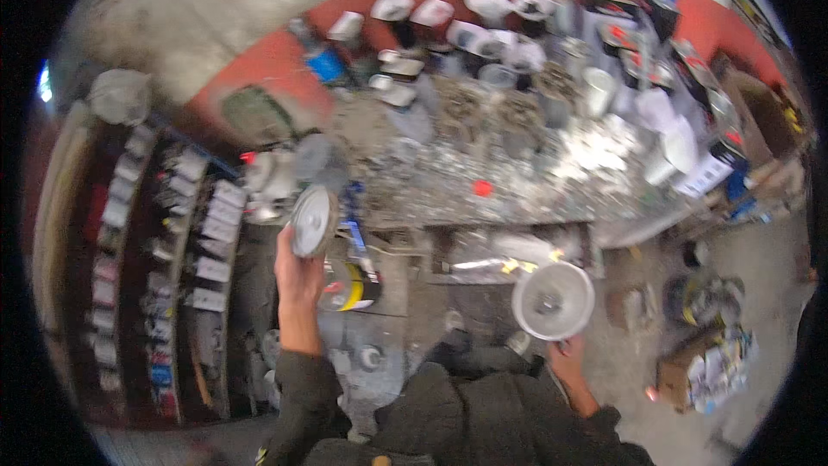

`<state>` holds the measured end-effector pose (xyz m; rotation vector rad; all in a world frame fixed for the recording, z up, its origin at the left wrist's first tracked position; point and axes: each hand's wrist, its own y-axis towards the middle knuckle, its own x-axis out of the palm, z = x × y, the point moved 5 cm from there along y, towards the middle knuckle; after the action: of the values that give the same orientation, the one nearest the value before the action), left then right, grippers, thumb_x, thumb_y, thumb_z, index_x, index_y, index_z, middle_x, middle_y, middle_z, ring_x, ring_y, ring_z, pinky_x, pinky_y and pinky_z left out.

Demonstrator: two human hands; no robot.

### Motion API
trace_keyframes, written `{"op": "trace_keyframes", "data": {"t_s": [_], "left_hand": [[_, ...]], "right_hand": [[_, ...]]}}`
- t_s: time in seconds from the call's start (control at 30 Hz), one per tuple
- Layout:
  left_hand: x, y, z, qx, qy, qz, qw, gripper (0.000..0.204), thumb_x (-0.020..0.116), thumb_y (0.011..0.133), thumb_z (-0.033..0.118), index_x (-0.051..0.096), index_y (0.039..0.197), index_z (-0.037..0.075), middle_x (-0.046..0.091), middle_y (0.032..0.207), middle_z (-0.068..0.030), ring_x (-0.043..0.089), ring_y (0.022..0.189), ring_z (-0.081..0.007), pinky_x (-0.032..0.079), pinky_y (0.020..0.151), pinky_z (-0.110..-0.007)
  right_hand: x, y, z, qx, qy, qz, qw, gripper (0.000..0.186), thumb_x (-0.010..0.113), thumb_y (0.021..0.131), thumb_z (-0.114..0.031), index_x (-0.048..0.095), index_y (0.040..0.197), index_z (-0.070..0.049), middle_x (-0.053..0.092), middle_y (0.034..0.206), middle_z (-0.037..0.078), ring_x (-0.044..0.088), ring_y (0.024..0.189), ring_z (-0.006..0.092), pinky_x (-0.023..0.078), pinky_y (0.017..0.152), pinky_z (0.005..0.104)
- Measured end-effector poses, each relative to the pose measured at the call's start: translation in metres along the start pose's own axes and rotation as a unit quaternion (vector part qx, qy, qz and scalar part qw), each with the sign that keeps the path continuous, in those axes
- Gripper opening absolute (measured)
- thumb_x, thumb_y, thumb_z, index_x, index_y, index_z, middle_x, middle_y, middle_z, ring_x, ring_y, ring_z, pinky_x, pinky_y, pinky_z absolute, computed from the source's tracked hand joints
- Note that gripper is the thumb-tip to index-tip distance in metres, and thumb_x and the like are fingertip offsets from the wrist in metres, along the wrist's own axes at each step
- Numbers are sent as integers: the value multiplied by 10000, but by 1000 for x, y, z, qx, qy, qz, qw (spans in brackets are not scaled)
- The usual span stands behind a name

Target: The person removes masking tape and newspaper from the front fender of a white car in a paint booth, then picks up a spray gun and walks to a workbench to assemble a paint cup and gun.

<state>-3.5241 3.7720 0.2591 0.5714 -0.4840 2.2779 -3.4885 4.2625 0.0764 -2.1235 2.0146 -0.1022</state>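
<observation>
At the left, my left hand [299, 272] is closed on a round, pale metal lid [314, 221] with a raised rim, tilted up at the near left of the workbench. Its fingers are partly hidden behind the lid, and the depth of the piece does not show. Just below it is a tin [349, 286] with a yellow and black band. My right hand [567, 360] grips the near edge of a pale grey round pot [553, 301], whose open mouth faces up. A small dark patch shows at the pot's bottom. Motion blurs the finer details.
The dirty workbench [431, 198] carries several cups, tins and a small red disc [482, 188]. Shelves [177, 293] with small packages stand at the left. On the floor at the right are a cardboard box [677, 378] and a bucket [703, 300] of scraps.
</observation>
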Motion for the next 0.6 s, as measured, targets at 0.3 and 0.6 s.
{"op": "trace_keyframes", "data": {"t_s": [0.3, 0.6], "left_hand": [[-39, 220, 157, 193, 172, 138, 956, 302, 548, 967, 236, 578, 965, -65, 612, 792, -93, 614, 594, -201, 511, 497, -257], [-9, 407, 161, 229, 306, 206, 901, 442, 716, 839, 212, 585, 1145, -79, 671, 962, -194, 684, 665, -250, 558, 526, -322]], "right_hand": [[30, -20, 23, -33, -102, 56, 993, 191, 681, 831, -82, 643, 995, 6, 623, 770, 76, 548, 720, 120, 452, 679, 295], [91, -50, -12, 8, -176, 117, 977, 188, 710, 820, -118, 666, 971, -14, 597, 658, 36, 474, 576, 93, 404, 514, 266]]}}
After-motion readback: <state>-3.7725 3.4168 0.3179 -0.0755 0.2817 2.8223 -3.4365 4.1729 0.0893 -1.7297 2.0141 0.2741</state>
